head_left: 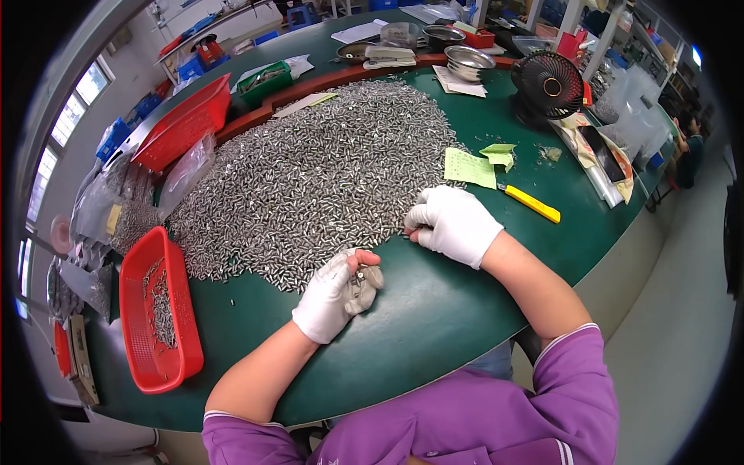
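Hands at near edge of screw pile (310,178) on green table (434,310).
Left hand (335,294), white-gloved, fingers curled together around a few small metal parts at pile's tip. Right hand (453,223), gloved, fist closed, knuckles touching pile's right fringe; contents not visible. Red basket (159,310) lies well left.

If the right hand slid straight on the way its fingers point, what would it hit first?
The right hand is curled, fingers pointing left along the table, so it would most likely run into the near edge of the pile of small metal parts, which its fingertips look about to touch.
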`<state>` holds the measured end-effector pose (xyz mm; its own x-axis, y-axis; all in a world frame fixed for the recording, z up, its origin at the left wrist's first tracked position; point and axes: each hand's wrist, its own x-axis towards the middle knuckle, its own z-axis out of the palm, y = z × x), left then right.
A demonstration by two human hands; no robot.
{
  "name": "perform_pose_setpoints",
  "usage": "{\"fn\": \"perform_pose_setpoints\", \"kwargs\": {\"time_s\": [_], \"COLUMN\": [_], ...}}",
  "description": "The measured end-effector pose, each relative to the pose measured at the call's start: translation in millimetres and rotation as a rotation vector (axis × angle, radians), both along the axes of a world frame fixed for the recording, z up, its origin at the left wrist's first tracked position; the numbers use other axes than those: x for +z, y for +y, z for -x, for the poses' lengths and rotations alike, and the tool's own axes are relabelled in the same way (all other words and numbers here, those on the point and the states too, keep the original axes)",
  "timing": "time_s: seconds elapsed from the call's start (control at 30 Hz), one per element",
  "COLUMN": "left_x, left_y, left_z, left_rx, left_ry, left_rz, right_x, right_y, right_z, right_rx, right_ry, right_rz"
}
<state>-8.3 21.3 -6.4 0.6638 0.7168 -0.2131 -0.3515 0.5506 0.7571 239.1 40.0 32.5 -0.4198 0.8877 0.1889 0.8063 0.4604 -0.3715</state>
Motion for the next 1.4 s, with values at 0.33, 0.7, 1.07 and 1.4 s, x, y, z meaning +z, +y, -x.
{"fn": "perform_pose_setpoints", "kwargs": {"time_s": [0.33,0.7,1.07,1.4], "left_x": [-8,4,-2,-1], "left_y": [1,-3,-1,-2], "left_z": [0,-4,0,-1], "left_rx": [-0.043,-0.018,0.011,0.041], "left_ry": [-0.030,0.102,0.041,0.016], "left_rz": [-0.035,0.003,-0.040,-0.039], "right_x": [-7,-19,-20,-20], "right_y": [-7,-12,1,-4], "right_z": [24,41,19,31], "right_rx": [0.053,0.217,-0.062,0.025], "right_ry": [0.017,0.359,0.059,-0.067], "right_rz": [-0.176,-0.089,-0.184,-0.146]}}
